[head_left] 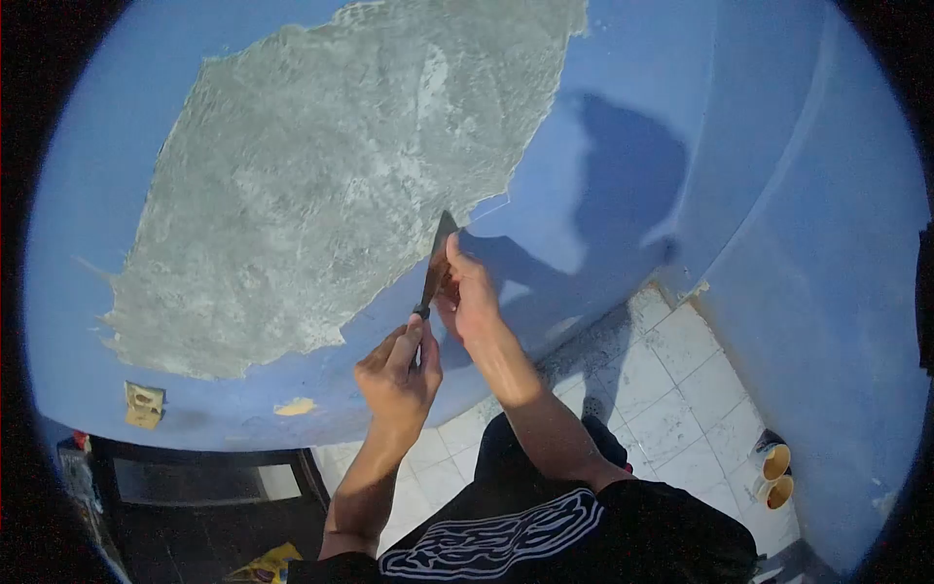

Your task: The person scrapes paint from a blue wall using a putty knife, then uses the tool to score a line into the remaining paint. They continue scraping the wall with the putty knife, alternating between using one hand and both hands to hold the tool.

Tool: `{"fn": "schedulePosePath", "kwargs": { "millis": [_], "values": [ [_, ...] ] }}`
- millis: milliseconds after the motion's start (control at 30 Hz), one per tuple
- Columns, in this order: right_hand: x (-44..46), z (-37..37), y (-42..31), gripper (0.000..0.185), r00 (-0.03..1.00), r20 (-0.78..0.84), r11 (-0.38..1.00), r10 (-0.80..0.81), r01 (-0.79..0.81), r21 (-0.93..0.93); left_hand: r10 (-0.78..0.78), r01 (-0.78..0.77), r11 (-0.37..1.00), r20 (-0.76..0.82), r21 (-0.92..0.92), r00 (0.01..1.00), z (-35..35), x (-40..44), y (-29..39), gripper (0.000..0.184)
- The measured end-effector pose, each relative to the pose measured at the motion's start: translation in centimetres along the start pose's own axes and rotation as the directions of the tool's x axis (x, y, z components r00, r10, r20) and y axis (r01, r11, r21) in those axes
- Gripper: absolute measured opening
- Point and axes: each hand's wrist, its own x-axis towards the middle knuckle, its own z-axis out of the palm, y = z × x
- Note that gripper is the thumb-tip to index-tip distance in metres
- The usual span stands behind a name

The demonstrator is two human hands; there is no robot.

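My left hand (401, 368) is closed around the dark handle of a scraper (435, 268), held upright in front of the wall. Along the blade's right side is my right hand (470, 295), its thumb pointing up by the metal and its fingers curled at the blade, partly hidden behind it. The blade's tip lies over the lower right edge of a large bare grey patch (292, 185). Blue paint (623, 58) with a ragged, chipped border surrounds that patch. A thin loose paint edge shows just right of the tip.
A yellowed switch plate (144, 404) and a small cream patch (295, 407) mark the lower wall. Below left stands a dark cabinet (214, 521) with a yellow packet (268, 565). Two cans (776, 462) stand on the tiled floor (671, 428) by the right wall.
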Motion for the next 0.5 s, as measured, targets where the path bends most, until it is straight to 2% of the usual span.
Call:
{"fn": "schedulePosePath", "kwargs": {
  "millis": [100, 133, 200, 300, 367, 400, 433, 500],
  "values": [
    [0.4, 0.5, -1.1, 0.035, 0.992, -0.114, 0.998, -0.045, 0.05, 0.047, 0.006, -0.008, 0.999, 0.04, 0.054, 0.999, 0.5, 0.2, 0.0, 0.007],
    [0.1, 0.1, -1.3, 0.035, 0.999, -0.012, 0.998, -0.05, 0.05, 0.027, 0.002, -0.003, 0.999, 0.041, 0.036, 0.999, 0.4, 0.4, 0.0, 0.007],
    [-0.1, 0.1, 0.4, 0.035, 0.999, -0.038, 1.0, -0.023, 0.023, -0.001, -0.012, 0.011, 1.0, 0.061, 0.017, 0.998, -0.6, -0.1, 0.3, 0.006],
    [0.1, -0.6, -1.4, 0.033, 0.998, -0.053, 0.998, 0.026, -0.029, -0.06, -0.099, 0.1, 0.995, 0.112, -0.008, 0.989, -0.2, 0.3, -0.1, 0.013],
    [1.8, -1.8, -3.1, 0.031, 0.99, 0.066, 0.99, -0.125, 0.12, 0.068, 0.032, -0.023, 0.997, 0.138, -0.069, 0.99, 2.6, 1.1, 0.1, 0.012],
    [1.8, -1.3, -3.0, 0.03, 0.991, 0.016, 0.973, -0.131, 0.125, 0.195, 0.056, -0.048, 0.997, 0.138, -0.06, 0.989, 2.2, 1.5, 1.1, 0.01],
    [1.7, -0.8, -2.8, 0.03, 0.99, 0.019, 0.97, -0.143, 0.136, 0.2, 0.068, -0.06, 0.996, 0.136, -0.065, 0.988, 1.6, 1.6, 1.2, 0.01],
    [0.2, 0.3, -1.6, 0.031, 0.993, -0.116, 0.995, -0.012, 0.023, 0.095, -0.063, 0.066, 0.998, 0.157, -0.014, 0.986, -0.5, 0.7, 1.0, 0.014]
  ]
}}
